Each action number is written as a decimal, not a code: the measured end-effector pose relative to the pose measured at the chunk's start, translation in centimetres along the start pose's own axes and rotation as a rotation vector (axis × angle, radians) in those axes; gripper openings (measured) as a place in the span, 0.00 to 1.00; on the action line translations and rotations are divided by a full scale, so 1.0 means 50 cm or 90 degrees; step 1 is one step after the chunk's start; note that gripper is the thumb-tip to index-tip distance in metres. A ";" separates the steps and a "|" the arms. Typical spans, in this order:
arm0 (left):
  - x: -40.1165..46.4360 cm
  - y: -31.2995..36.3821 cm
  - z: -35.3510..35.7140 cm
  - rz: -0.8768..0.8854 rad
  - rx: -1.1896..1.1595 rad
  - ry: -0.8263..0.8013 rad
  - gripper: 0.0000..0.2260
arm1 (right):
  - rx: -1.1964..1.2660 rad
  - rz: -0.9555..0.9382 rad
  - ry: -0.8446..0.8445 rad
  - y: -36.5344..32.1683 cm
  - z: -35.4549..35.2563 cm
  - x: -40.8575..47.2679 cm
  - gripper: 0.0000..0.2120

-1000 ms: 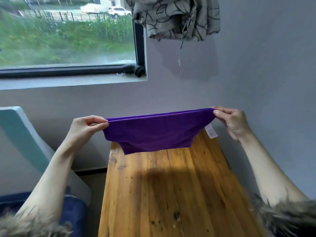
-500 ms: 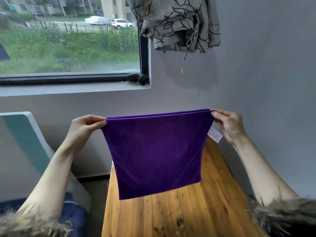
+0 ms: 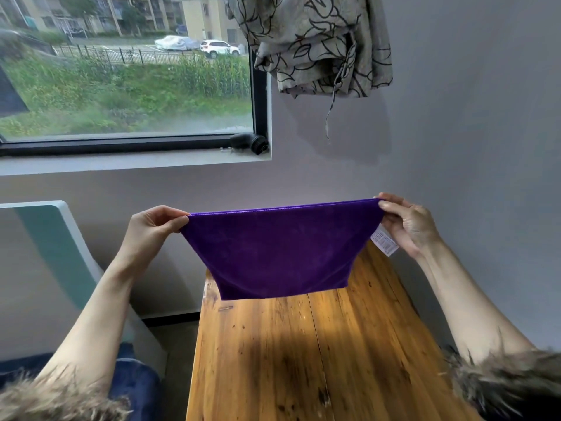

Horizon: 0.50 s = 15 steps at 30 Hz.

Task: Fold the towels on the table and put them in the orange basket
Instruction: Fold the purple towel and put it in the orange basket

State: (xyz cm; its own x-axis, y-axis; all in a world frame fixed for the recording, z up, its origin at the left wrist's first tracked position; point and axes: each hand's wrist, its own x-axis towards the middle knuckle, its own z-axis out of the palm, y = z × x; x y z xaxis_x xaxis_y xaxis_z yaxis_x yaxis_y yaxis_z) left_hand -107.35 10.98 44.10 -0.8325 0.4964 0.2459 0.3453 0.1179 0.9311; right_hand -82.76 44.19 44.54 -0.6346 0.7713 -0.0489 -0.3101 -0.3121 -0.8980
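From your head camera, you are holding a purple towel (image 3: 280, 250) up in the air in front of you. Your left hand (image 3: 151, 229) pinches the top left corner between thumb and fingers. Your right hand (image 3: 406, 226) pinches the top right corner the same way, with the fingers curled over the edge. The top edge of the towel is pulled tight and almost straight between your two hands.

The towel hangs down from that edge. Its bottom is narrower than its top. The bottom edge hangs over the far end of the wooden table (image 3: 318, 360). You cannot tell from here if it touches the wood or floats just above it. A small white tag (image 3: 385, 244) sticks out from the right side of the towel, just under your right hand.

Both your arms reach forward, and fuzzy fur cuffs (image 3: 510, 381) show at the bottom corners of the picture.

The table is long and brown, with dark spots on it. It stands against a grey wall (image 3: 470, 132). A window (image 3: 127, 74) is up on the left, with grass and cars outside. A patterned cloth (image 3: 312, 44) hangs high on the wall. A white and green chair back (image 3: 51, 247) is at the left, beside the table.
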 end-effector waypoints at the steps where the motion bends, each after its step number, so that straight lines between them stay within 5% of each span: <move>1: -0.001 0.000 -0.001 0.001 -0.003 0.005 0.06 | -0.011 -0.001 0.000 0.000 -0.002 0.000 0.09; 7: -0.006 -0.001 -0.003 -0.004 0.010 -0.007 0.07 | -0.124 -0.042 0.009 0.000 -0.013 -0.007 0.09; 15: -0.018 -0.037 0.000 -0.025 0.133 -0.051 0.05 | -0.646 -0.222 -0.002 0.022 -0.007 -0.007 0.10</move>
State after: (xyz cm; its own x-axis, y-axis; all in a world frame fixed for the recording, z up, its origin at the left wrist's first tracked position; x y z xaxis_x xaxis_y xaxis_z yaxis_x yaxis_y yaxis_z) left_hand -107.24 10.32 42.18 -0.8128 0.5536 0.1813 0.4028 0.3093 0.8615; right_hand -82.65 43.76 43.44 -0.6272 0.7264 0.2809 0.2566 0.5332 -0.8061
